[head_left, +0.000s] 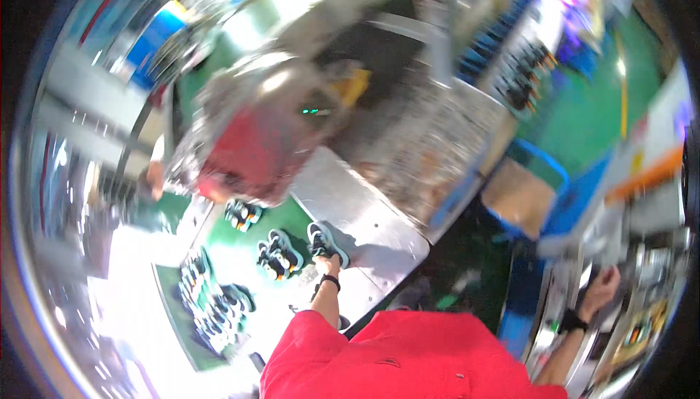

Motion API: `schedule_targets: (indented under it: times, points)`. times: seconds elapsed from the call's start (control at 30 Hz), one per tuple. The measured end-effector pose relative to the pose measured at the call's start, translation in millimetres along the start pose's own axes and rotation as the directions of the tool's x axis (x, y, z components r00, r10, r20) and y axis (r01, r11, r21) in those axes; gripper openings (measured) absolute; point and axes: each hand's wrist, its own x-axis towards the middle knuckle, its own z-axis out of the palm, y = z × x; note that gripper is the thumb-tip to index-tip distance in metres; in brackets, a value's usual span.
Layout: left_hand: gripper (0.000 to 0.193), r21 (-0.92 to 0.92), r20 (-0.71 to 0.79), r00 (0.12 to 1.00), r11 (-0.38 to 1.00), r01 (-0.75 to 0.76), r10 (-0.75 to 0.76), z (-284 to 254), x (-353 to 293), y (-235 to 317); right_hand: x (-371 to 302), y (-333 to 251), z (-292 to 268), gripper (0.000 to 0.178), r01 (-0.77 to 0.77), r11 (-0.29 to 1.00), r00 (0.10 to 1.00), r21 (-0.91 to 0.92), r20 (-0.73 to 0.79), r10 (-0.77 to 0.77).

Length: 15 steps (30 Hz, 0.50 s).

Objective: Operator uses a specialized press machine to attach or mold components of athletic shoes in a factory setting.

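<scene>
My left hand [327, 263], with a dark band at the wrist, is closed on a dark sneaker with a pale sole [321, 241] at the edge of the metal table [350, 195]. Just left of it, a pair of similar sneakers [280, 255] stands on the green belt. Far out to the right, my right hand [602, 289] reaches over a cluttered bench [583, 326]. Motion smears its fingers, so I cannot make out whether they hold anything.
A machine with a red panel [251, 147] stands ahead on the left. More sneakers [240, 213] sit beside it, and several rows of shoes [211, 308] fill a green surface at lower left. A blue-framed cart with a brown board [519, 191] stands to the right.
</scene>
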Motion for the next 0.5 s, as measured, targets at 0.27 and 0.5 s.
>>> schedule_targets:
  times: [0.27, 0.5]
  points:
    - [0.067, -0.407, -0.039, 0.996, 0.911, 0.060, -0.084, -8.9, 44.2, -27.9, 171.2, -541.5, -42.5, 0.034, 0.782, 0.359, 0.503, 0.509, -0.175, -0.847]
    - [0.058, -0.328, -0.208, 0.977, 0.937, -0.121, 0.054, -23.5, 125.2, -49.6, 93.7, -973.6, -26.6, 0.071, 0.890, -0.457, -0.427, 0.005, -0.347, -0.835]
